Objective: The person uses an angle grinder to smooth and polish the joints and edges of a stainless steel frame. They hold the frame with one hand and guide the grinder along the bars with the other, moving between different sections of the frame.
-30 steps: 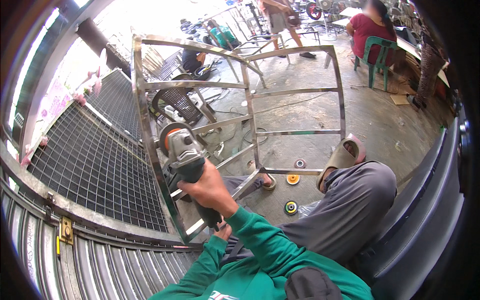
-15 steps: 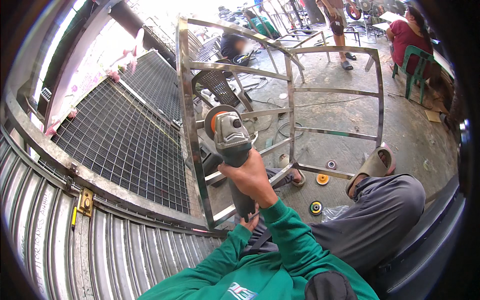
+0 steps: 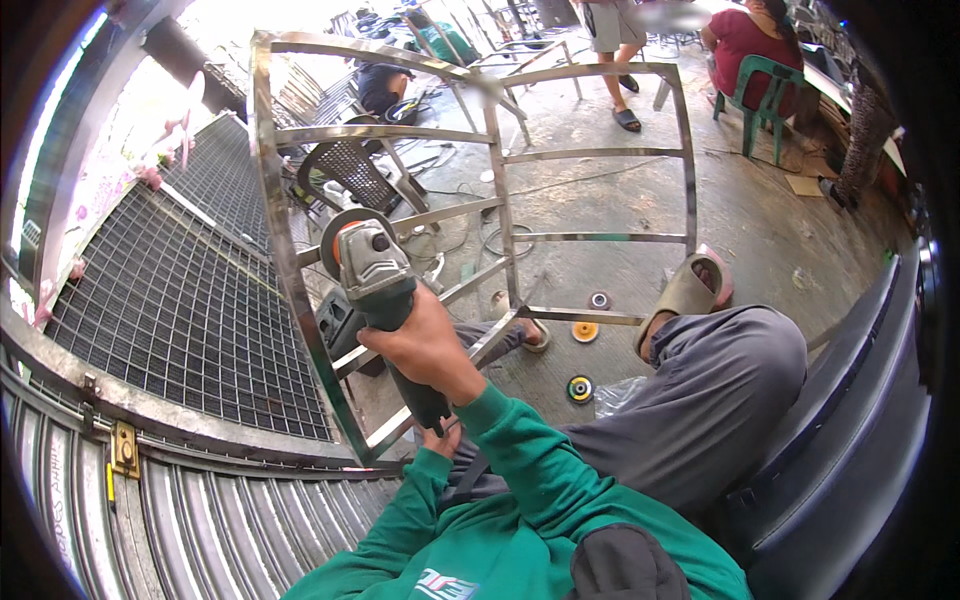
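Wrapped around the angle grinder (image 3: 375, 275), my right hand (image 3: 430, 345) holds it near the left side of the metal frame (image 3: 506, 230) — my left hand (image 3: 440, 437) (mostly hidden, grip unclear) sits by the tool's rear end.

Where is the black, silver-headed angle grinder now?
In the head view, left of centre, the grinder sits in the right grip, just right of the shiny metal frame's left bar.
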A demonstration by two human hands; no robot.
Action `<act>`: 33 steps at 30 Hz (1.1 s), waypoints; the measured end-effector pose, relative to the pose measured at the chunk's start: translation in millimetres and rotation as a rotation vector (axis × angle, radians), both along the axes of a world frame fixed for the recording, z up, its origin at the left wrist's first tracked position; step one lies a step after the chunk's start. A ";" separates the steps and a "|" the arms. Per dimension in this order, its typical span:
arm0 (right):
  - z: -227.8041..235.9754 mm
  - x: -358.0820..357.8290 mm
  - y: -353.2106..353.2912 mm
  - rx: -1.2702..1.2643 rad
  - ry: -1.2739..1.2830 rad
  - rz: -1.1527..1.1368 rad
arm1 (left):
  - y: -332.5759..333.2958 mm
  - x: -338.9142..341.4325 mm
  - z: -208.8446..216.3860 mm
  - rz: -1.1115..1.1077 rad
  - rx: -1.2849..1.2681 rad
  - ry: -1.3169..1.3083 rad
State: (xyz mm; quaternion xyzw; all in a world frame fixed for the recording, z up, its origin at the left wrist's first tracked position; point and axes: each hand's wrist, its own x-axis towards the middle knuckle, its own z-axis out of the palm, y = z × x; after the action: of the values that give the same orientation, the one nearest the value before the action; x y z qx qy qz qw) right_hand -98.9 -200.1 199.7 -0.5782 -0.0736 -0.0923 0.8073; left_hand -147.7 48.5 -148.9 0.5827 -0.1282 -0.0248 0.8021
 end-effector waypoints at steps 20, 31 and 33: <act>-60.8 41.7 -122.1 0.277 0.284 -0.220 | -98.8 19.1 116.4 0.376 -0.326 0.454; -89.6 49.7 -139.3 0.237 0.470 -0.333 | -104.1 16.1 134.3 0.344 -0.340 0.438; -93.1 53.5 -138.3 0.246 0.468 -0.332 | -105.7 16.7 134.2 0.352 -0.341 0.451</act>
State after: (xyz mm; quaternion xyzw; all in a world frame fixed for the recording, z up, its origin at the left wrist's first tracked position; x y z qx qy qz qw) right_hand -45.4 -338.3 106.6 -0.4857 0.2215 -0.0957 0.8402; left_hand -131.0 -57.2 -14.6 0.4331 0.1529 0.0075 0.8882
